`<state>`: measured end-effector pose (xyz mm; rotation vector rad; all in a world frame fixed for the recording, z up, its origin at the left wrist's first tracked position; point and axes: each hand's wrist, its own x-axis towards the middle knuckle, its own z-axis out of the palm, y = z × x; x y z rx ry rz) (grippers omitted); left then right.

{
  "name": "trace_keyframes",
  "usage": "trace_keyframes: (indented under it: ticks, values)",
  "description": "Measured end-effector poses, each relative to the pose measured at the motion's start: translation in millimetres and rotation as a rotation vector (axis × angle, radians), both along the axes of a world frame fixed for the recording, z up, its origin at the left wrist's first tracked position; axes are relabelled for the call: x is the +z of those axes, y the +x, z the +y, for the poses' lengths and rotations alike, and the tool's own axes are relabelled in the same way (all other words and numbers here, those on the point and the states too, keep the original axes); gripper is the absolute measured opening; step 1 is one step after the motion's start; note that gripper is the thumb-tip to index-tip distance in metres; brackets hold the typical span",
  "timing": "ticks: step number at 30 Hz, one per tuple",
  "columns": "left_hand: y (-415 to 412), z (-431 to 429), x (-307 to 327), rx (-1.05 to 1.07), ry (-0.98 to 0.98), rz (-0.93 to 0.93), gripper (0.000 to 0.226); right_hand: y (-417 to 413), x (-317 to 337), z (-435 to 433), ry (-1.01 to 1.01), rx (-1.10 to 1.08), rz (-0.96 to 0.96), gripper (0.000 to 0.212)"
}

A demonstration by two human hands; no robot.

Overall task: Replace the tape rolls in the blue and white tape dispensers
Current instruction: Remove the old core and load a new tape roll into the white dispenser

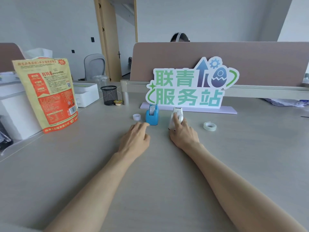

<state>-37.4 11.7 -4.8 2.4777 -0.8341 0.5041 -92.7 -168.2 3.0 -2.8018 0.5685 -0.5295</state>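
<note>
So we've got both dispensers side by side on the pale grey desk (158,164), just in front of the big green-lettered cardboard sign (190,86). The small blue plastic tape dispenser (152,115) has a roll sitting in it, and our left hand (136,137) is resting flat right beside it, fingers loosely curled and holding nothing, index tip about touching its base. Our right hand (183,131) is wrapped around the white plastic tape dispenser (175,118), fingers gripping its sides.

Loose bits: a clear tape roll (210,126) lies flat off to the right, near the white one, and a small white plastic ring (136,117) sits left of the blue one. Looks like an empty core, can't say for sure.

What worries us: these dispensers look light, so pulling a roll out one-handed could tip or skid the thing. The clear tape's end is also hard to find, and it could stick to our fingers or itself while we thread it.
</note>
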Motion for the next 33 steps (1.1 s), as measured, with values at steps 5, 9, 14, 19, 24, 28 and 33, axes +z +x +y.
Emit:
trace_keyframes:
  ticks: [5,9,14,19,24,28,33]
  values:
    - [0.9,-0.4,-1.2,-0.11,-0.008,0.015,0.034,-9.5,-2.2,1.5,-0.009,0.015,-0.016,0.056]
    - [2.1,-1.2,-0.6,-0.143,-0.025,0.034,0.034,-23.5,-2.3,0.6,0.038,0.075,-0.038,0.05]
    - [-1.6,-2.7,1.8,-0.207,-0.106,0.096,0.036,-51.6,1.0,-3.4,0.133,0.24,-0.111,0.039]
    - [-2.0,-5.2,5.2,-0.338,-0.367,0.366,0.072,-61.7,4.5,2.7,0.141,0.319,-0.121,0.036]
    - [-3.5,-8.4,5.8,-0.389,-0.446,0.53,0.093,-63.2,6.7,1.5,0.173,0.357,-0.146,0.037]
    - [-2.7,-9.8,8.8,-0.364,-0.387,0.552,0.09,-64.0,7.6,2.0,0.208,0.363,-0.185,0.044]
    - [-1.5,-8.5,8.2,-0.344,-0.372,0.521,0.082,-62.0,6.5,1.0,0.273,0.376,-0.228,0.061]
